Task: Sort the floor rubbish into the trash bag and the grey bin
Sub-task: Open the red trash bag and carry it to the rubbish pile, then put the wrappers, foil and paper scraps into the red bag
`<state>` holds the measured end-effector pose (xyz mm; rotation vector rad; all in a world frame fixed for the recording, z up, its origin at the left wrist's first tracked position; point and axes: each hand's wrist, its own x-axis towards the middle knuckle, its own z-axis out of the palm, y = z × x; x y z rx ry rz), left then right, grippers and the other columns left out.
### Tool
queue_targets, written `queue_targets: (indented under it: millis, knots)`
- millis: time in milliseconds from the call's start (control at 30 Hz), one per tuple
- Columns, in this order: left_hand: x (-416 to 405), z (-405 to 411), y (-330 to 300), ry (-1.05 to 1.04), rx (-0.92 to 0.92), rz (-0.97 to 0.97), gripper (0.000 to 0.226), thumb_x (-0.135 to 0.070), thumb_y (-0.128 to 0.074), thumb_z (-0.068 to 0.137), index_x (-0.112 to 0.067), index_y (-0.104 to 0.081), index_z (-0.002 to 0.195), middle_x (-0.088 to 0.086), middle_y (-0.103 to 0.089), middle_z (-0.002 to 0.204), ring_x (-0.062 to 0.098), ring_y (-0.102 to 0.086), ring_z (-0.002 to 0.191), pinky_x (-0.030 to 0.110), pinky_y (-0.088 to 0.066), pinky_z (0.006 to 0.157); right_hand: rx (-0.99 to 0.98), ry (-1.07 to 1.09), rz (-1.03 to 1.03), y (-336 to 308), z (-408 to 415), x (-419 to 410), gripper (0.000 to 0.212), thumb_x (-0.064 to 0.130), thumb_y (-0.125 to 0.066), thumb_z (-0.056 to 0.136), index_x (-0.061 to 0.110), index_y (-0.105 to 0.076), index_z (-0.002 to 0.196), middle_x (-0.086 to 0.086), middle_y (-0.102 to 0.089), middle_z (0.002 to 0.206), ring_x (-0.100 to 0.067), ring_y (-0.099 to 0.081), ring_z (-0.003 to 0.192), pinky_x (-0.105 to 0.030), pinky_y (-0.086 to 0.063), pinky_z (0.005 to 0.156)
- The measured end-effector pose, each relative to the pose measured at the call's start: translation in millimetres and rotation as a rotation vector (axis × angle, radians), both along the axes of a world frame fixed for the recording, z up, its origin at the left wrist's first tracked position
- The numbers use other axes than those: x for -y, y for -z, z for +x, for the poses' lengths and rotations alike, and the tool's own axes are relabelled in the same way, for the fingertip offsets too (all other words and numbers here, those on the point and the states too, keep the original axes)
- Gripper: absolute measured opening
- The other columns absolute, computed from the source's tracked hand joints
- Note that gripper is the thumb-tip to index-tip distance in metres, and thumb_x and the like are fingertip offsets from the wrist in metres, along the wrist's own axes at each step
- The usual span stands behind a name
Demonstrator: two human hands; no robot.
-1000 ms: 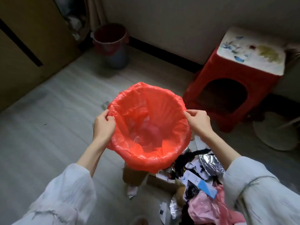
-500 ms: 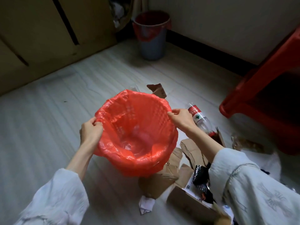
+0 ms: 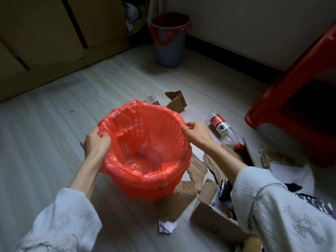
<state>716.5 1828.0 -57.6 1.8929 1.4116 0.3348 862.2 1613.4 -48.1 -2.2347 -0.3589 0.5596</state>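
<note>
Illumination is dim and diffuse. The floor (image 3: 54, 142) is brightest at centre; frame corners darken. The red trash bag (image 3: 145, 142) casts a soft shadow toward the near edge. Sleeves (image 3: 60, 224) show slight blur. Wide-angle distortion bends lines near the frame edges.

2 hands: left hand (image 3: 96, 144), right hand (image 3: 197, 136). 1 red trash bag (image 3: 145, 151). 1 grey bin (image 3: 170, 40). 1 plastic bottle (image 3: 222, 129). 1 red stool (image 3: 294, 110). 1 cardboard box (image 3: 211, 218). 1 crumpled paper (image 3: 167, 226).

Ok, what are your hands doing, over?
Left hand, right hand both pinching red plastic trash bag rim. Bag empty. Clear plastic bottle, torn brown cardboard beside it.
</note>
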Motion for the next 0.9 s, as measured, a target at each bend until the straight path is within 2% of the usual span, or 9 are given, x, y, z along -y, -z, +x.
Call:
queue_targets:
  millis: [133,200,333,467,533,633,667,767,900]
  knots:
    - [-6,-19,1,0.044,-0.019,-0.012,0.045,-0.017,-0.040,0.090,-0.016,-0.049,0.134,0.020,-0.058,0.124,0.037,-0.053,0.114,0.040,-0.042,0.099,-0.014,0.022,0.056,8,-9,-9,0.029,0.027,-0.047,0.091,0.010,-0.070,0.093,-0.012,-0.072,0.089,-0.029,-0.065,0.092,-0.042,-0.049,0.091]
    - [-4,-20,5,0.088,-0.018,-0.061,0.046,-0.023,-0.042,0.088,-0.017,-0.050,0.133,0.018,-0.058,0.126,0.035,-0.054,0.115,0.041,-0.042,0.100,0.004,0.078,0.074,6,-6,-7,0.032,0.028,-0.046,0.091,0.007,-0.071,0.089,-0.013,-0.072,0.088,-0.030,-0.065,0.092,-0.042,-0.050,0.088]
    - [7,-13,27,0.172,0.045,-0.179,0.066,-0.037,-0.037,0.069,-0.018,-0.052,0.130,0.014,-0.061,0.123,0.030,-0.057,0.114,0.043,-0.044,0.101,0.054,0.178,0.084,1,7,6,0.037,0.027,-0.046,0.093,-0.001,-0.069,0.097,-0.021,-0.070,0.098,-0.030,-0.066,0.089,-0.044,-0.051,0.084]
    - [30,4,21,0.250,0.062,-0.168,0.051,-0.020,-0.043,0.091,-0.013,-0.038,0.141,0.013,-0.048,0.138,0.028,-0.048,0.126,0.039,-0.036,0.108,0.136,0.200,0.001,6,18,25,0.036,0.025,-0.045,0.093,-0.003,-0.068,0.100,-0.021,-0.070,0.097,-0.033,-0.065,0.089,-0.031,-0.052,0.076]
    - [34,12,22,0.287,-0.007,-0.105,0.050,-0.019,-0.042,0.094,-0.013,-0.034,0.143,0.014,-0.045,0.141,0.030,-0.044,0.128,0.040,-0.033,0.109,0.162,0.173,-0.046,11,19,34,0.033,0.023,-0.046,0.092,0.000,-0.068,0.100,-0.019,-0.070,0.095,-0.027,-0.064,0.083,-0.022,-0.051,0.070]
    - [42,13,19,0.394,-0.257,0.156,0.047,-0.028,-0.039,0.095,-0.012,-0.036,0.139,0.011,-0.039,0.145,0.033,-0.039,0.130,0.045,-0.027,0.105,0.215,0.108,-0.061,19,15,40,0.031,0.028,-0.049,0.092,0.008,-0.064,0.111,-0.013,-0.069,0.102,-0.027,-0.062,0.095,-0.035,-0.050,0.085]
    - [44,11,18,0.419,-0.288,0.254,0.047,-0.029,-0.039,0.095,-0.011,-0.037,0.138,0.009,-0.036,0.147,0.032,-0.038,0.130,0.044,-0.026,0.105,0.223,0.093,-0.058,20,13,40,0.032,0.028,-0.049,0.092,0.010,-0.062,0.115,-0.010,-0.068,0.106,-0.026,-0.061,0.098,-0.035,-0.048,0.086]
    - [56,6,18,0.468,-0.209,0.437,0.049,-0.026,-0.044,0.094,-0.008,-0.038,0.139,0.009,-0.035,0.148,0.029,-0.035,0.133,0.042,-0.024,0.106,0.233,0.068,-0.053,21,7,38,0.034,0.028,-0.048,0.093,0.013,-0.055,0.123,-0.008,-0.065,0.113,-0.026,-0.059,0.104,-0.036,-0.046,0.090]
    - [83,14,8,0.639,-0.004,0.564,0.039,-0.019,-0.049,0.089,-0.003,-0.055,0.125,0.015,-0.054,0.131,0.031,-0.046,0.124,0.042,-0.032,0.104,0.260,0.052,-0.041,8,-6,53,0.036,0.022,-0.047,0.094,0.015,-0.050,0.129,-0.009,-0.060,0.123,-0.026,-0.054,0.116,-0.032,-0.039,0.096]
